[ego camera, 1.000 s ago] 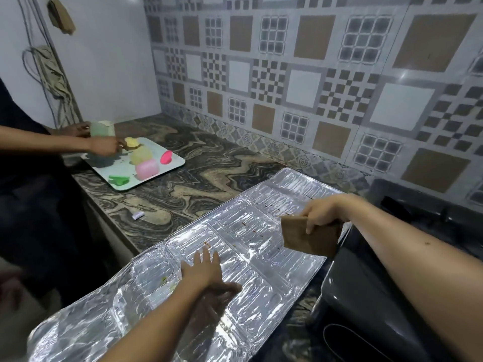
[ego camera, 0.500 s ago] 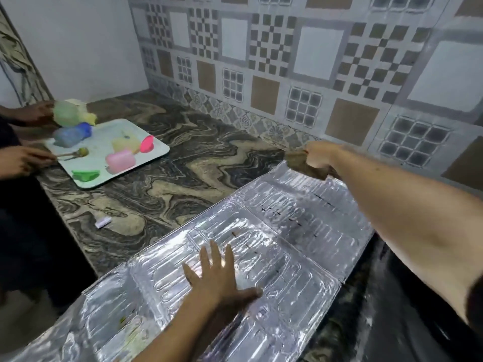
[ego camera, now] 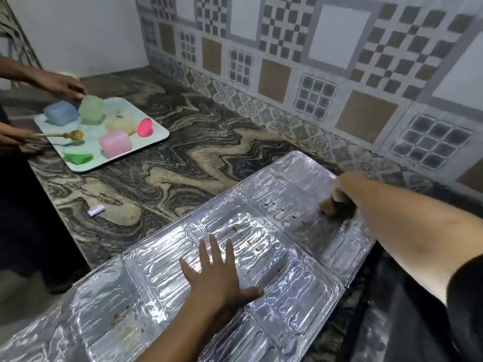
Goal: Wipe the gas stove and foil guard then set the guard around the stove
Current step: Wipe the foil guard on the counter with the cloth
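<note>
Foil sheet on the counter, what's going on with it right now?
The foil guard lies flat on the marbled counter. The left hand presses it down, fingers spread, while the right hand rubs a brown cloth over its far panel. Food specks remain mid-sheet. Another person handles coloured containers on a tray.

Bare marble counter (ego camera: pixel 198 163) lies open at eleven o'clock of the foil guard (ego camera: pixel 183 259); the tray (ego camera: pixel 159 131) blocks farther out.
</note>
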{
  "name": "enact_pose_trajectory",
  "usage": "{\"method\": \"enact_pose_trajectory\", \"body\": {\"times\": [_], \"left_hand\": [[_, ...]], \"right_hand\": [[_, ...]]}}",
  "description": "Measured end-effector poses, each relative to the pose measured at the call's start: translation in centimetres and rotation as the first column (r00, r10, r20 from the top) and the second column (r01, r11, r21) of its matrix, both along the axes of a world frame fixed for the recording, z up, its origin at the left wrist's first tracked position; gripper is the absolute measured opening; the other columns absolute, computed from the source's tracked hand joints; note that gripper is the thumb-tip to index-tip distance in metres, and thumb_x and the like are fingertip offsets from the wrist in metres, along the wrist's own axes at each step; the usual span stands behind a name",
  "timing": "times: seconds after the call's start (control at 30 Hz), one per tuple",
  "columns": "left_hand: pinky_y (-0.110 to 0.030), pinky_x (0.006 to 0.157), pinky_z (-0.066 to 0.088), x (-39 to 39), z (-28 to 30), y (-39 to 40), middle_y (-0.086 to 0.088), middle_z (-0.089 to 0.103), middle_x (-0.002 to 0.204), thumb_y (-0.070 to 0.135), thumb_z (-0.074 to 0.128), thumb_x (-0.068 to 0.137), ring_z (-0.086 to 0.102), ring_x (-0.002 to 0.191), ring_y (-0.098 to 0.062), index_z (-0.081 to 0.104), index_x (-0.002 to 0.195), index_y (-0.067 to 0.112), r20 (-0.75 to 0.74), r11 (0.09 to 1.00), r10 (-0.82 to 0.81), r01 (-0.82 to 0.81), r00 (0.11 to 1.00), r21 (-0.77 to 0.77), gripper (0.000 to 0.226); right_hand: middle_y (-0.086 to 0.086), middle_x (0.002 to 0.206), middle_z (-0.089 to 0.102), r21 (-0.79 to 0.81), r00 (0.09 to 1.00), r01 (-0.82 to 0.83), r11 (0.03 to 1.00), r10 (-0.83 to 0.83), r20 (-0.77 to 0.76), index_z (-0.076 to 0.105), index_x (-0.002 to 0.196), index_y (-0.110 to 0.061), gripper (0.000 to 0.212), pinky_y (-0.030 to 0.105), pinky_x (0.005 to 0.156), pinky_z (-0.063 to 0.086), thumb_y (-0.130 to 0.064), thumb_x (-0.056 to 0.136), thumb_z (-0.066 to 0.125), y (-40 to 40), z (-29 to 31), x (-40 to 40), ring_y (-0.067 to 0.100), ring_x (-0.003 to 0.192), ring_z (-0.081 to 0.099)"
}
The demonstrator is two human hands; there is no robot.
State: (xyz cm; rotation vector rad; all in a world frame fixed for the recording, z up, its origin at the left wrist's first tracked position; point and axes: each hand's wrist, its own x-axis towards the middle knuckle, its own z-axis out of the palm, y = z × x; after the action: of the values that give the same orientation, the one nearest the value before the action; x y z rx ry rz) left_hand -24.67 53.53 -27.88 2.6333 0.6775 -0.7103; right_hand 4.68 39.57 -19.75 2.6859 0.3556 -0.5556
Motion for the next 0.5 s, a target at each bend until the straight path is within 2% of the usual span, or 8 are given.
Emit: {"method": "enact_pose_trajectory", "body": {"times": [0.03,0.07,0.1,0.13,0.23,0.37,0.43,0.5], "left_hand": [[-0.074,0.104,-0.011,-0.1,0.1,0.0,-0.013,-0.039,0.152,0.088,0.047,0.065,-0.032,0.142,-0.037,-0.024,0.149,0.022,0.007,1.0,-0.005,0.005,1.0,-0.004,0.128],[-0.074,0.104,-0.011,-0.2,0.2,-0.1,-0.013,-0.038,0.152,0.088,0.046,0.066,-0.032,0.142,-0.037,-0.024,0.149,0.022,0.012,1.0,-0.008,0.008,1.0,-0.005,0.128],[-0.074,0.104,-0.011,-0.1,0.2,-0.1,-0.013,-0.038,0.152,0.088,0.046,0.066,-0.032,0.141,-0.037,-0.024,0.149,0.022,0.015,1.0,-0.011,0.011,1.0,-0.004,0.128],[-0.074,0.104,-0.012,-0.1,0.3,-0.1,-0.013,-0.039,0.152,0.088,0.046,0.066,-0.033,0.141,-0.037,-0.025,0.149,0.022,0.017,1.0,-0.012,0.013,1.0,-0.006,0.127],[-0.074,0.104,-0.012,0.0,0.2,0.0,-0.013,-0.04,0.151,0.088,0.046,0.066,-0.034,0.14,-0.037,-0.026,0.148,0.022,0.013,1.0,-0.012,0.012,1.0,-0.002,0.127],[-0.074,0.104,-0.013,0.0,0.0,0.0,-0.012,-0.041,0.15,0.088,0.046,0.066,-0.034,0.14,-0.037,-0.027,0.148,0.023,0.001,1.0,-0.013,0.013,1.0,0.003,0.127],[-0.074,0.105,-0.012,0.1,0.0,0.0,-0.012,-0.04,0.15,0.089,0.045,0.065,-0.034,0.141,-0.036,-0.027,0.148,0.023,-0.004,1.0,-0.01,0.01,1.0,0.003,0.128],[-0.075,0.105,-0.011,0.1,0.0,0.1,-0.011,-0.041,0.15,0.09,0.045,0.064,-0.034,0.141,-0.036,-0.027,0.147,0.023,-0.017,1.0,-0.012,0.013,1.0,0.006,0.128]], "right_hand": [[0.011,0.144,0.042,-0.026,0.997,0.073,0.997,-0.074,-0.002,0.047,0.133,-0.001,0.037,0.02,0.091,0.044,-0.004,0.097,0.043,-0.5,0.4,-0.2,0.023,0.126,0.047],[0.015,0.133,0.048,-0.103,1.0,-0.009,0.995,0.009,-0.002,0.056,0.113,0.008,0.022,0.012,0.075,0.048,0.003,0.094,0.045,-0.7,1.0,0.0,0.024,0.111,0.054],[0.015,0.12,0.048,-0.05,0.999,0.032,0.998,-0.033,-0.007,0.055,0.088,0.009,0.007,0.012,0.055,0.048,0.009,0.09,0.048,-0.3,2.0,-0.1,0.024,0.094,0.054],[0.011,0.116,0.047,-0.01,0.998,0.065,0.998,-0.065,-0.002,0.049,0.076,0.004,0.013,0.017,0.046,0.046,0.01,0.086,0.053,0.1,2.4,0.9,0.023,0.087,0.05],[0.016,0.103,0.059,0.021,0.992,0.088,0.996,-0.085,-0.09,0.056,0.074,-0.006,0.006,0.03,0.07,0.044,-0.007,0.078,0.059,0.9,3.7,3.3,0.023,0.079,0.053],[0.007,0.09,0.062,0.277,0.981,-0.193,0.941,0.193,0.026,0.062,0.097,-0.018,0.025,0.027,0.062,0.043,-0.003,0.084,0.047,5.3,2.4,3.1,0.021,0.074,0.056],[0.007,0.102,0.065,0.29,0.944,-0.33,0.898,0.323,0.073,0.063,0.104,-0.027,0.039,0.032,0.076,0.049,-0.004,0.079,0.044,7.2,-0.2,1.6,0.026,0.088,0.059],[0.005,0.115,0.061,0.267,0.942,-0.33,0.905,0.334,0.032,0.06,0.115,-0.034,0.049,0.039,0.09,0.049,-0.007,0.078,0.043,7.1,-2.2,0.7,0.03,0.104,0.059]]}}
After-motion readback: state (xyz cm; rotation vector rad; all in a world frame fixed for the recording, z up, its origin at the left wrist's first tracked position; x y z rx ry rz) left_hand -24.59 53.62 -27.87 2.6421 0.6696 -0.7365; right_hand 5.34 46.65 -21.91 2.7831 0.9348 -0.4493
